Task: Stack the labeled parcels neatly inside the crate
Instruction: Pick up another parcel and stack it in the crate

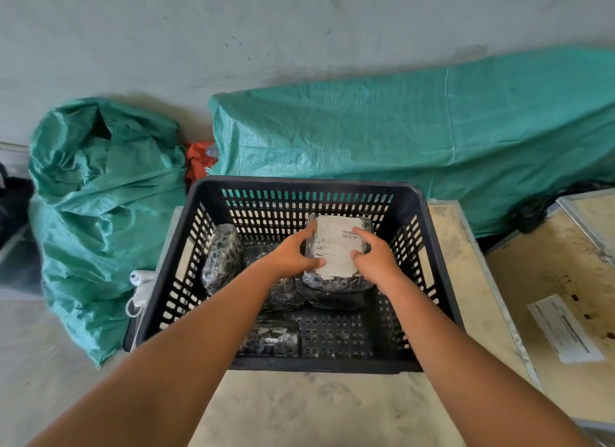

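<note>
A black slotted plastic crate (429, 213) stands on a pale table. Inside it, a black-wrapped parcel with a white label (337, 247) lies on top of other dark parcels at the back right. My left hand (291, 257) grips its left side and my right hand (376, 258) grips its right side. Another wrapped parcel (221, 258) leans upright against the crate's left wall. A small one (271, 340) lies flat near the front. More dark parcels (289, 293) sit under the labeled one, partly hidden by my arms.
Green woven sacks lie behind the crate (416, 130) and to its left (96, 213). An orange cloth (199, 162) shows between them. A wooden case with a paper sheet (564, 328) sits at the right. A white cable and plug (141, 285) hang left of the crate.
</note>
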A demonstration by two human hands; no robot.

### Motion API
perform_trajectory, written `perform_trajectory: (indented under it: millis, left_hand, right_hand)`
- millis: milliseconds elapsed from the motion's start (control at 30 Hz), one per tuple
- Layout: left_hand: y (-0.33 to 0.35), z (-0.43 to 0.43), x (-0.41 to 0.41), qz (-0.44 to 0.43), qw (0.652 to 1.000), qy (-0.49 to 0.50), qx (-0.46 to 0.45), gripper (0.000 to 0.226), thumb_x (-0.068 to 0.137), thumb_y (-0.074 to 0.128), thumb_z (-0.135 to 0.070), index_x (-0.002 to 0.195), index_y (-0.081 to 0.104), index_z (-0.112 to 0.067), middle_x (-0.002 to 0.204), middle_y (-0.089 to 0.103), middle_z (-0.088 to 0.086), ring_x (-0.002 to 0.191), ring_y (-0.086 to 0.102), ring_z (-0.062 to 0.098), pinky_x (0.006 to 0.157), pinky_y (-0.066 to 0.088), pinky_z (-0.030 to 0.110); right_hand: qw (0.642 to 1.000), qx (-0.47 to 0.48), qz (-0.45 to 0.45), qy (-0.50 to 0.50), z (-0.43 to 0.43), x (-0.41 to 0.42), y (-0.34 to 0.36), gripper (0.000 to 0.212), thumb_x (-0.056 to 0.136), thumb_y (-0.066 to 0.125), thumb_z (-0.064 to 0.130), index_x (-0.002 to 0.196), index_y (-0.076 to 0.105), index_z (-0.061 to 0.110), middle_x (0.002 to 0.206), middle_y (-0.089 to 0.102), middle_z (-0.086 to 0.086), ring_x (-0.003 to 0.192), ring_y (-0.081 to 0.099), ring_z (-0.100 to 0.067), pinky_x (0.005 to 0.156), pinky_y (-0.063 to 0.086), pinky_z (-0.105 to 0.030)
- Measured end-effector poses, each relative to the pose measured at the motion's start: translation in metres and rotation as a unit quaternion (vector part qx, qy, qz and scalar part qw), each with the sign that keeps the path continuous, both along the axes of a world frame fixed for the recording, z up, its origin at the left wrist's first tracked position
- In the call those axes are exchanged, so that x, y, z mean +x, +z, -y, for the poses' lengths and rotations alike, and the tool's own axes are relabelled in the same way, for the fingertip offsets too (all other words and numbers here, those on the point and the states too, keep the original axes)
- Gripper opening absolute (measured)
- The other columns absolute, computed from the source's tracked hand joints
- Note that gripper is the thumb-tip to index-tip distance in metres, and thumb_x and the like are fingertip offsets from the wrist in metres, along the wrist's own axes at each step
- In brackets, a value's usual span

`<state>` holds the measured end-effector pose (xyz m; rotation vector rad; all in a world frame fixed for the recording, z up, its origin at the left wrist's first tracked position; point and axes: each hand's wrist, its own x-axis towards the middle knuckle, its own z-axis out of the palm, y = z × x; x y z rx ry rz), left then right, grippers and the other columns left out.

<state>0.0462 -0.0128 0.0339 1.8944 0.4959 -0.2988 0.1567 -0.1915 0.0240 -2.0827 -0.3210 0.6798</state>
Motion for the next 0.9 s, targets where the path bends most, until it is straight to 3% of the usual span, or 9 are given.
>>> perform_trajectory:
  millis: [67,167,300,367,500,600,733,833,900]
  left_hand:
    - [0.003,-0.006,-0.009,0.015,1.000,0.011,0.015,0.099,0.086,0.080,-0.023,0.161,0.016,-0.033,0.160,0.035,-0.001,0.125,0.047,0.012,0.083,0.043,0.002]
    - [0.011,-0.024,-0.029,0.036,0.996,0.002,0.076,0.083,0.089,0.075,-0.037,0.158,0.029,-0.034,0.164,0.029,0.002,0.145,0.037,0.024,0.110,0.033,0.031]
    - [0.045,-0.056,-0.063,0.091,0.989,0.015,0.113,0.068,0.092,0.070,-0.040,0.151,0.037,-0.044,0.168,0.016,-0.001,0.140,0.044,0.017,0.109,0.042,0.038]
    - [0.062,-0.075,-0.084,0.139,0.981,0.041,0.130,0.061,0.092,0.069,-0.038,0.147,0.043,-0.045,0.166,0.021,-0.005,0.149,0.030,0.021,0.118,0.030,0.049]
    - [0.080,-0.101,-0.124,0.209,0.939,0.109,0.250,0.046,0.093,0.069,-0.023,0.138,0.060,-0.032,0.165,0.027,0.002,0.154,0.009,0.028,0.117,0.014,0.044]
    - [0.072,-0.113,-0.145,0.182,0.936,0.131,0.271,0.042,0.092,0.071,-0.018,0.134,0.064,-0.024,0.165,0.023,0.009,0.154,0.010,0.036,0.119,0.017,0.046]
    - [0.052,-0.126,-0.160,0.150,0.954,0.076,0.249,0.057,0.092,0.071,-0.012,0.144,0.055,-0.031,0.170,0.002,0.004,0.150,0.019,0.013,0.113,0.019,0.017]
    - [0.041,-0.129,-0.161,0.112,0.959,0.102,0.241,0.072,0.094,0.067,-0.012,0.156,0.035,-0.031,0.169,-0.007,0.011,0.138,0.047,0.031,0.101,0.031,0.019]
    - [0.037,-0.130,-0.161,0.083,0.963,0.119,0.225,0.079,0.096,0.063,-0.011,0.161,0.021,-0.029,0.168,-0.004,0.015,0.125,0.059,0.034,0.094,0.031,0.017]
  right_hand:
    - [0.999,-0.009,0.030,-0.014,0.000,-0.009,0.010,0.055,0.097,0.065,0.005,0.148,0.054,0.025,0.154,0.047,-0.006,0.126,0.057,-0.025,0.099,0.055,-0.037]
    - [0.992,-0.009,0.122,-0.001,-0.008,-0.030,0.022,0.048,0.095,0.069,0.011,0.142,0.060,0.019,0.148,0.052,-0.008,0.136,0.049,-0.023,0.113,0.039,-0.030]
    - [0.973,0.024,0.229,-0.005,-0.026,-0.063,0.033,0.035,0.094,0.072,0.014,0.128,0.068,0.019,0.133,0.060,0.004,0.129,0.052,-0.015,0.109,0.034,-0.024]
    - [0.981,0.041,0.188,0.011,-0.044,-0.075,0.033,0.032,0.094,0.073,0.017,0.125,0.069,0.024,0.130,0.062,0.009,0.123,0.058,-0.014,0.105,0.045,-0.031]
    - [0.980,0.011,0.127,0.154,-0.084,-0.094,0.019,0.041,0.091,0.077,0.022,0.130,0.066,0.028,0.136,0.063,0.004,0.119,0.060,-0.015,0.102,0.052,-0.039]
    - [0.934,-0.083,0.161,0.307,-0.110,-0.103,-0.012,0.060,0.089,0.079,0.022,0.144,0.056,0.020,0.149,0.054,-0.007,0.137,0.049,-0.025,0.113,0.043,-0.046]
    - [0.852,-0.255,0.189,0.417,-0.129,-0.105,-0.060,0.098,0.083,0.085,0.029,0.162,0.028,0.029,0.171,0.008,-0.016,0.156,0.009,-0.037,0.124,0.020,-0.051]
    - [0.786,-0.344,0.236,0.455,-0.134,-0.107,-0.084,0.120,0.078,0.087,0.038,0.163,0.001,0.038,0.168,-0.021,-0.015,0.153,-0.018,-0.040,0.123,0.003,-0.060]
    - [0.757,-0.375,0.271,0.461,-0.136,-0.111,-0.093,0.129,0.078,0.087,0.039,0.161,-0.012,0.036,0.165,-0.029,-0.018,0.151,-0.023,-0.044,0.122,0.002,-0.063]
